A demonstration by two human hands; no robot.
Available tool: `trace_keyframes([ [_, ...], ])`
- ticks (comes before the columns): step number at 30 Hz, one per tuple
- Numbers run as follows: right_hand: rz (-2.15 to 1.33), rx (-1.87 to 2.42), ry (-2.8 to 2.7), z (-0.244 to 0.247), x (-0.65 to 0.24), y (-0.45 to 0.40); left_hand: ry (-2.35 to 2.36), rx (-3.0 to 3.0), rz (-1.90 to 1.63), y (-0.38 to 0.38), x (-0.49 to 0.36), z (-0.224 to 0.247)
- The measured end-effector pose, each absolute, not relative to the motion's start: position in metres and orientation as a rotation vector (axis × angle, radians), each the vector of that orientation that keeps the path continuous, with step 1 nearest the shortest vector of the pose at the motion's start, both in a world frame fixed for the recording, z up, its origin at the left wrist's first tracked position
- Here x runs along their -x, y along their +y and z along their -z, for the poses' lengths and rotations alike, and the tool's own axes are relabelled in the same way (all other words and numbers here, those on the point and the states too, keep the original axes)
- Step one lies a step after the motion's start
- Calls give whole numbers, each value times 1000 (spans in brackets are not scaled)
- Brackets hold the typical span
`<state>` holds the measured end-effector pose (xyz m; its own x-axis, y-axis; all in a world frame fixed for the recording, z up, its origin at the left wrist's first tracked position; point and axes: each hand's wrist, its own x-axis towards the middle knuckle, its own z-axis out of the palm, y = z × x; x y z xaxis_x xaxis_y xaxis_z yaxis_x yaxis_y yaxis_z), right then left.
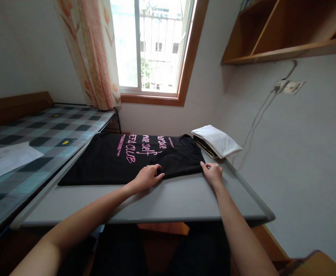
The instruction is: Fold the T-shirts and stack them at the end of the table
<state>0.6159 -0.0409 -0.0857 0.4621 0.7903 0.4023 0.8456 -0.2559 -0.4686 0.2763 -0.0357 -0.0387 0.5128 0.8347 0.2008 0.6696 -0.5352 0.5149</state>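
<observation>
A black T-shirt (107,161) with pink lettering lies spread lengthwise on the grey-white table (179,199), its neckline towards the right. My left hand (147,177) is at the shirt's near edge, about midway along. Its fingers curl over the dark cloth, and the thumb lies close beside them; the other fingertips are hidden. At the near right corner of the shirt, my right hand (213,173) pinches the fabric between thumb and fingers. Between my hands the cloth forms a slightly raised, overlapping layer. Just beyond my right hand rests a folded white cloth (215,140) on top of darker folded fabric.
A bed with a checked sheet (49,126) stands along the left, with white paper (11,159) on it. A window (156,46) and patterned curtain (94,57) are behind the table. A wooden shelf (282,30) hangs upper right above a socket (292,87) with cables.
</observation>
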Motion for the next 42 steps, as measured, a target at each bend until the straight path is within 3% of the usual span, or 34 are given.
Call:
trace_keyframes([
  [8,123,2075,-1351,91,-620,-39,1060,-2031,-589,-18,-275,45],
  [20,143,2038,-1341,88,-619,-41,1083,-2128,-516,-20,-273,38],
  [28,212,2074,-1363,82,-614,-47,1119,-2398,-589,-30,-274,34],
  [34,436,1846,-1554,58,-575,-58,805,-2754,-659,-40,-282,33],
  [42,215,1786,-1904,58,-563,-57,696,-2896,-594,-39,-285,43],
])
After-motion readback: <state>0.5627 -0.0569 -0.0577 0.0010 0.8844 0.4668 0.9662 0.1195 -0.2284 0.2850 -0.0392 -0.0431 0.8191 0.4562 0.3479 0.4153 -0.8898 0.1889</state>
